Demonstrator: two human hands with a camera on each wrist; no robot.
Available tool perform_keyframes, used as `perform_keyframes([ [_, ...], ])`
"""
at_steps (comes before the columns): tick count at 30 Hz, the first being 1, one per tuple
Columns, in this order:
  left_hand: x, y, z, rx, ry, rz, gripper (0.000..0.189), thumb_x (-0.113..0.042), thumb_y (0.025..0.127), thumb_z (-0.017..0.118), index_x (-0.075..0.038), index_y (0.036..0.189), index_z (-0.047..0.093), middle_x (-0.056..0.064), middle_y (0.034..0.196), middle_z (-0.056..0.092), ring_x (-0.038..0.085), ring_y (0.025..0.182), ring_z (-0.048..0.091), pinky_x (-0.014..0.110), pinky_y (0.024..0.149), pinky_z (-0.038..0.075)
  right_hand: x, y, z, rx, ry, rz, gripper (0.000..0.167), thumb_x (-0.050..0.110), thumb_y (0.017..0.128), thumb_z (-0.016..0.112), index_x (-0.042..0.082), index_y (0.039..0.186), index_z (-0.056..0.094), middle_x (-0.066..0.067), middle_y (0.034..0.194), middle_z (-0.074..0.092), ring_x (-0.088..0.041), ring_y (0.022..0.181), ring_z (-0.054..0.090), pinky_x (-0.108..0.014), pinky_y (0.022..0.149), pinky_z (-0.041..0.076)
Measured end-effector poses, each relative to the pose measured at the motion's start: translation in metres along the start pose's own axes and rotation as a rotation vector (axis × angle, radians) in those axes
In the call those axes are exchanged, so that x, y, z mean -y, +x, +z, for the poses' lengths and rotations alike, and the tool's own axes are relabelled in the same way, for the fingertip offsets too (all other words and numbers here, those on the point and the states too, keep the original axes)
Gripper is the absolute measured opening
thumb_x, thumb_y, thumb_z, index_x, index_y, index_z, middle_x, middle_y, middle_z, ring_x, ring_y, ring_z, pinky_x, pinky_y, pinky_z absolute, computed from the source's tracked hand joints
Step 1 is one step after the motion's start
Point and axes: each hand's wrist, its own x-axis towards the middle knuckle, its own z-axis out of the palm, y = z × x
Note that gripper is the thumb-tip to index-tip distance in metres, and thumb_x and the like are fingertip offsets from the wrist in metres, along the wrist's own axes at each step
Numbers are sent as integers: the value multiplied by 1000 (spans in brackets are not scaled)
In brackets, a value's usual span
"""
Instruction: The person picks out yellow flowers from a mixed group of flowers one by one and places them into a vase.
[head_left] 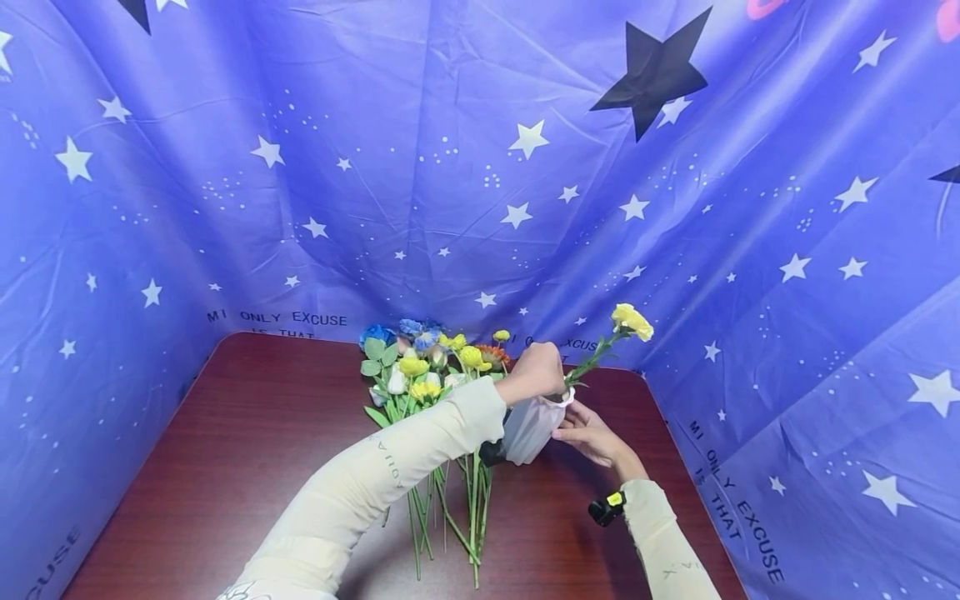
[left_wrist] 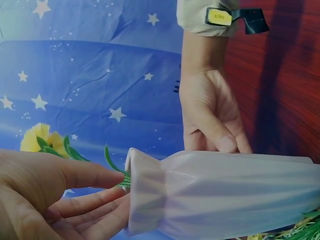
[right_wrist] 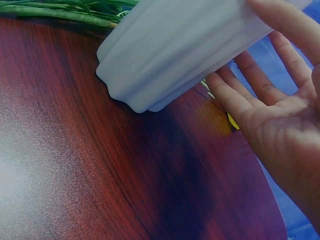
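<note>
A pale, pleated vase [head_left: 529, 432] leans a little, its base on the table. My left hand [head_left: 534, 372] is at its mouth and pinches the green stem of a yellow carnation [head_left: 632, 322]. The bloom points up and right, past the ruffled rim; in the left wrist view the leafy stem [left_wrist: 127, 180] meets the mouth between thumb and fingers. From the right side my right hand [head_left: 592, 437] holds the vase, thumb on the near face and fingers behind. The right wrist view shows the vase's fluted base [right_wrist: 132, 90] and the right hand's spread fingers [right_wrist: 232, 97].
Artificial flowers in yellow, white, blue and orange lie left of the vase, their blooms [head_left: 412, 367] towards the back and long stems [head_left: 474, 517] towards the front. The dark red wooden table [head_left: 247, 442] is enclosed by a blue star-printed curtain [head_left: 420, 208].
</note>
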Motion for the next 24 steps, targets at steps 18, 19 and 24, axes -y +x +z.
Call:
perform_keyframes([
  [18, 3, -5, -13, -9, -77, -14, 9, -10, 78, 83, -14, 72, 77, -4, 68, 73, 9, 58, 60, 16, 52, 49, -3, 0, -2, -4, -17, -3, 73, -23, 93, 46, 32, 142, 44, 8, 137, 60, -8, 125, 62, -28, 101, 57],
  [19, 4, -6, -14, -12, -73, -9, 6, -11, 79, 83, -14, 76, 79, -3, 73, 75, 10, 61, 62, 17, 54, 51, -3, 0, -2, 0, -16, -6, 73, -23, 93, 46, 31, 142, 44, 8, 138, 60, -8, 125, 61, -28, 101, 57],
  [24, 9, -6, -21, -36, -59, 4, 12, -13, 82, 82, -13, 94, 81, 0, 93, 80, 15, 80, 70, 21, 70, 57, -2, 0, -2, 24, -14, -23, 72, -21, 94, 48, 30, 144, 43, 8, 138, 59, -8, 126, 61, -28, 102, 57],
])
